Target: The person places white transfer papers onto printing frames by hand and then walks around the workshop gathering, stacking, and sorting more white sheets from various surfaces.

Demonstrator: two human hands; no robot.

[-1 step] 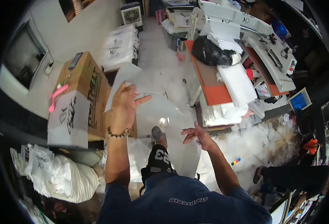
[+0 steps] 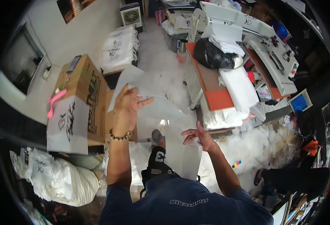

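Note:
A large, thin, translucent whitish sheet (image 2: 161, 107) hangs in front of my body, from my left hand down to my right. My left hand (image 2: 126, 105) holds its upper left part, with one finger stretched out to the right. Lower down, my right hand (image 2: 198, 138) pinches the sheet's right side, and some fingers point left. The lower part of the sheet droops in a curve in front of my leg. Where the thumbs press on it is partly hidden.
A cardboard box (image 2: 97, 88) with a phone (image 2: 74, 63) and a pink strap-like thing (image 2: 55, 102) stands at left. A white sack (image 2: 75, 180) sits nearer. At right is an orange-edged table (image 2: 217, 101) with white cloth and a black bag (image 2: 212, 54). Another person's leg (image 2: 296, 178) is at lower right.
The view has shifted slightly, so the box sits a little lower. Both hands keep their hold on the sheet, which covers a bit more of my leg.

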